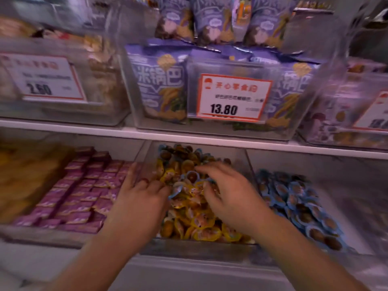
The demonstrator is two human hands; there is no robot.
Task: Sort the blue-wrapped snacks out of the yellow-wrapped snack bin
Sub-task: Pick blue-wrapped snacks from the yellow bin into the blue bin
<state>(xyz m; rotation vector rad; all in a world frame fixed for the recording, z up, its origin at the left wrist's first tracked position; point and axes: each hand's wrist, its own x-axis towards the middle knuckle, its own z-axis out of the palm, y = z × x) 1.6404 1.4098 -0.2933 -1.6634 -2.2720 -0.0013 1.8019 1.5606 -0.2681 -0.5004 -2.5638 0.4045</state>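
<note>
Both forearms reach into the clear middle bin (147, 162) of yellow-wrapped snacks (201, 225). Left hand (142, 196) pinches a blue-wrapped snack (175, 193); right hand (228, 192) curls its fingers over another blue-wrapped one (191, 176) on top of the pile. Neighbouring bins hold blue snacks (298, 204) on the right, purple packets (84, 192) on the left.

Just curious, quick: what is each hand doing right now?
Left hand: fingers curled among the yellow-wrapped snacks; grip cannot be told.
Right hand: fingers curled over a blue-wrapped snack; grip unclear.
</note>
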